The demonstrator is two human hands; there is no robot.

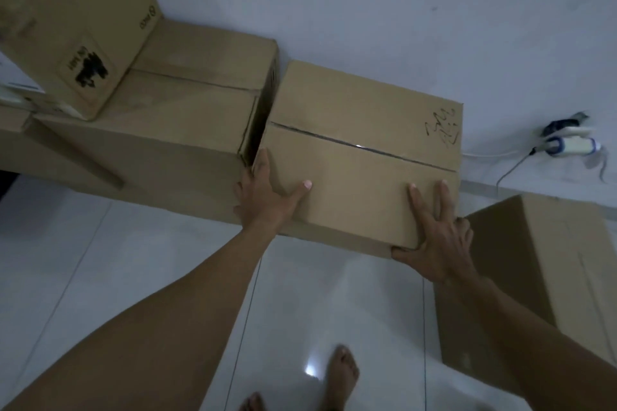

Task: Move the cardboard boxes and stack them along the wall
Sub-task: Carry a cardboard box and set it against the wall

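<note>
Rising behind everything is a pale wall [400, 10], with a glossy white tiled floor [100, 277] below it. A large cardboard box [187, 117] stands against the wall on the left, its top flaps closed. A tilted printed box [83, 27] rests on its far-left end.

Just right of the large box, close against it with only a narrow dark gap between them, is the scribbled box [360, 157]. It also reaches back to the wall, and pen marks show near its far right corner. Whether its underside rests on the floor cannot be told. Near its right front corner, lower in view, stands another brown box [534, 277] on the floor.

Both bare arms reach forward to the scribbled box. The left grip [263, 197] clasps its near left corner, thumb laid across the top and fingers running down into the gap. The right grip [437, 243] grasps the near right corner: two fingers flat on top, the thumb on the front face, the rest wrapped round the side.

A plug fitting [567, 140] with a cable hangs on the wall at right. Two bare feet [342, 374] stand on the tiles.
</note>
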